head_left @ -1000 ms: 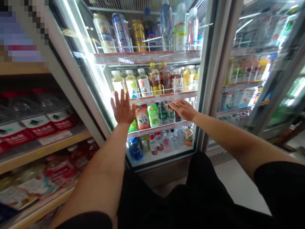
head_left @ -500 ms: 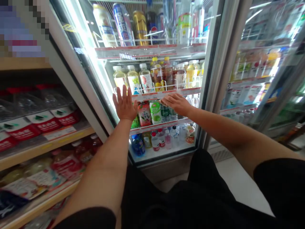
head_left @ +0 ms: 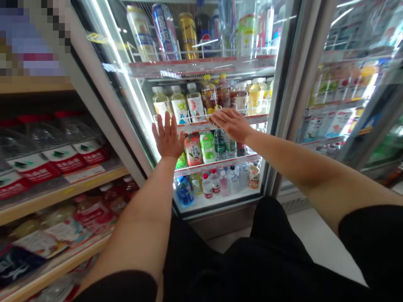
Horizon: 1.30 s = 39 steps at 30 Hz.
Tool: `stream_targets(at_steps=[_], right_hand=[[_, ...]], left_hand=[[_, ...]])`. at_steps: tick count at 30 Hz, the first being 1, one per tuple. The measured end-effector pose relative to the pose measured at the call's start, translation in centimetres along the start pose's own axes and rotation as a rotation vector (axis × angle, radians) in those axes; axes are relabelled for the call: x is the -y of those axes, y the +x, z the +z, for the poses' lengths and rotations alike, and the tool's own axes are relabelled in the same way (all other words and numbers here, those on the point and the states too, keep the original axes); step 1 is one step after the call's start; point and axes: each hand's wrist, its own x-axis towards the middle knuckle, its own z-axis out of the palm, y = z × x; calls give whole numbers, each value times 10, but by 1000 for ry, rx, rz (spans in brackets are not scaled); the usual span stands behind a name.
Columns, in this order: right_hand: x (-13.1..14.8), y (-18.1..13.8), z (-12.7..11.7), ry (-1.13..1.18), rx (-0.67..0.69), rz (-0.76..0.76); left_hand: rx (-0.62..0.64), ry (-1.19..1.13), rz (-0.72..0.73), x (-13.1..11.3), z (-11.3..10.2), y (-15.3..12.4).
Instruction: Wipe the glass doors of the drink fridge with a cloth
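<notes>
A lit drinks fridge with a closed glass door [head_left: 217, 205] stands in front of me. My left hand [head_left: 168, 136] is held up before its left side, palm towards the glass and fingers spread, holding nothing. Whether its palm touches the glass I cannot tell. Further right, my right hand [head_left: 231, 124] is stretched out, palm down and empty, in front of the middle shelf edge. Behind the hands are bottles with white caps [head_left: 179, 105], a red drink bottle [head_left: 193, 149], a green bottle [head_left: 207, 147] and a yellow-capped tea bottle [head_left: 209, 92].
Cans [head_left: 189, 35] and bottles fill the fridge's top shelf; a blue bottle [head_left: 185, 191] and small bottles stand at the bottom. To the left, a wooden shelf [head_left: 113, 173] holds red-labelled water packs [head_left: 63, 161]. A second glass-fronted fridge [head_left: 333, 105] is on the right.
My right hand has risen slightly and shifted a little left against the shelf. My left hand keeps its place before the glass. The view has moved slightly.
</notes>
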Motion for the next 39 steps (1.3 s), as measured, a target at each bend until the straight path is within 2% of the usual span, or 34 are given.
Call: stream_targets(at_steps=[3, 5, 7, 10, 12, 14, 17, 19, 20, 23, 25, 27, 30, 32, 34, 37, 39], right_hand=[[-9, 24, -4, -8, -186, 248], [-5, 30, -1, -5, -235, 313], [7, 26, 4, -2, -167, 235], [26, 17, 8, 7, 17, -14], [28, 20, 6, 13, 48, -105], [22, 34, 2, 15, -40, -52], [13, 54, -3, 12, -216, 190], [16, 57, -1, -4, -241, 267], [21, 54, 1, -11, -214, 237], [37, 43, 7, -21, -52, -3], [40, 46, 8, -16, -3, -71], [36, 61, 4, 12, -81, 16], [28, 90, -6, 54, -231, 242], [31, 98, -11, 22, -205, 308], [42, 95, -12, -23, -126, 254], [57, 83, -14, -39, -10, 42], [58, 82, -19, -31, 28, -4]], left_hand=[[4, -22, -10, -1, -1, 0], [1, -43, -18, -2, -2, -1], [-2, -49, -22, -2, -2, -1], [-3, -41, -18, -1, -1, 0], [-7, -42, -21, -2, -2, 0], [-7, -50, -28, -2, -2, 0], [5, -57, -32, -3, -3, 0], [0, -54, -29, -3, -3, 0], [-3, -52, -27, -2, -3, 0], [-2, -39, -19, 0, -1, 0], [4, -21, -14, 0, -1, 0], [4, -11, -13, -1, -2, 0], [-1, -29, -22, -4, -4, -1], [1, -45, -30, -5, -5, -1], [-5, -51, -24, -4, -4, -1], [-25, -33, -2, -2, -2, -1], [-21, -13, 7, 1, 0, -1]])
